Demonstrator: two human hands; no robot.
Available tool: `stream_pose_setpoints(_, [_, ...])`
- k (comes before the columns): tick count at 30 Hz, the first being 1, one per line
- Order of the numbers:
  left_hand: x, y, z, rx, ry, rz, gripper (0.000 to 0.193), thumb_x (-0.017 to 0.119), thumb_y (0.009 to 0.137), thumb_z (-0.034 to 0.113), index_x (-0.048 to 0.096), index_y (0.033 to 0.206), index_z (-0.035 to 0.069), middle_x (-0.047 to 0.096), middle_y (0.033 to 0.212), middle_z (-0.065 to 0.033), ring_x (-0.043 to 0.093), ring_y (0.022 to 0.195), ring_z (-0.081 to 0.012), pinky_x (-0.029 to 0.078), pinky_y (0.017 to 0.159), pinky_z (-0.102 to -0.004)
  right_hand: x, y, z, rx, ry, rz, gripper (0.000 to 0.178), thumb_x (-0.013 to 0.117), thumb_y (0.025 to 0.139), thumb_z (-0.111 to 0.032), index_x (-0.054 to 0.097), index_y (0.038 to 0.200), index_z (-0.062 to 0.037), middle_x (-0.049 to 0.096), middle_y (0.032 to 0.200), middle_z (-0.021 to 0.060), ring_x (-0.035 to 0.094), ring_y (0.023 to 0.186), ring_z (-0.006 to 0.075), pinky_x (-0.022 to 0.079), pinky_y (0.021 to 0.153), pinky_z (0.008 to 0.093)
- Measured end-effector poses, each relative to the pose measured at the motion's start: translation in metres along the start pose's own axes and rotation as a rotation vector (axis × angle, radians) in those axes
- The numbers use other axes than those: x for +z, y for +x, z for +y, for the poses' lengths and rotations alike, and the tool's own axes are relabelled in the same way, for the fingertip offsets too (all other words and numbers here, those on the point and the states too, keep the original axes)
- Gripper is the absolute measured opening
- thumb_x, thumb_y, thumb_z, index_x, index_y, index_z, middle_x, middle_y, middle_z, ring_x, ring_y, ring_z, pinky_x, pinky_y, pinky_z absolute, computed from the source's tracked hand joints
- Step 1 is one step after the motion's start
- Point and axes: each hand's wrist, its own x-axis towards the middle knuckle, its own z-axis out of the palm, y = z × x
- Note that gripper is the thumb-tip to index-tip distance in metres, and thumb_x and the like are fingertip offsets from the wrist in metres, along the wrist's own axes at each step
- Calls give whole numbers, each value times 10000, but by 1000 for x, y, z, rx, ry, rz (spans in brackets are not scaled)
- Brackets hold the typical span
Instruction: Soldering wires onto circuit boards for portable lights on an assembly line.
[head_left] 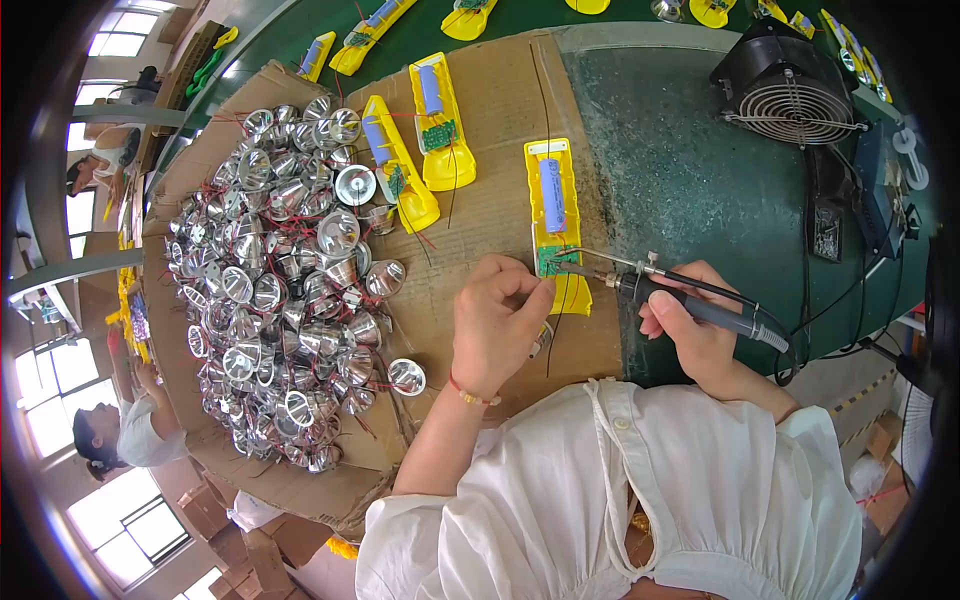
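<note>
In front of me a yellow plastic housing (572, 297) lies on the cardboard, with a blue-purple cylindrical battery (552, 195) and a small green circuit board (548, 263) in it. My right hand (702, 345) grips a black soldering iron (715, 314) with a thin solder-feed tube along it; its tip points at the board. The fingertips of my left hand (488, 320) are pinched at the board's left edge, and what they hold is hidden. Partly covered by that hand is a shiny reflector cup (542, 340). Thin dark wires run from the housing.
A heap of silvery reflector cups (270, 265) with red wires fills a cardboard tray on the left. Two more yellow housings (455, 165) lie beyond my left hand. A black fan (790, 105) stands at the far right. Other people (150, 435) are at the left.
</note>
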Motion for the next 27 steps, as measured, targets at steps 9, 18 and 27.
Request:
stream_pose_setpoints(9, [-3, 3, 1, 11, -5, -48, 76, 634, 745, 43, 647, 743, -33, 550, 793, -78, 547, 584, -124, 449, 536, -238, -2, -2, 1, 59, 5, 29, 155, 605, 832, -82, 526, 913, 24, 604, 726, 105, 584, 581, 113, 497, 523, 227])
stream_pose_setpoints(18, [-5, 2, 2, -17, 12, -56, 79, 632, 745, 48, 654, 744, -28, 553, 797, -79, 550, 588, -126, 451, 539, -238, -19, -5, 5, -108, 69, 89, 163, 581, 844, -101, 505, 927, 17, 600, 731, 110, 583, 590, 126, 496, 536, 239])
stream_pose_setpoints(27, [-7, -4, 4, -58, -172, 49, 83, 636, 778, 46, 649, 809, -31, 604, 812, -61, 572, 650, -107, 464, 599, -211, -47, 0, 7, -204, 36, 203, 145, 573, 844, -101, 508, 909, 11, 563, 732, 89, 553, 574, 118, 465, 513, 231])
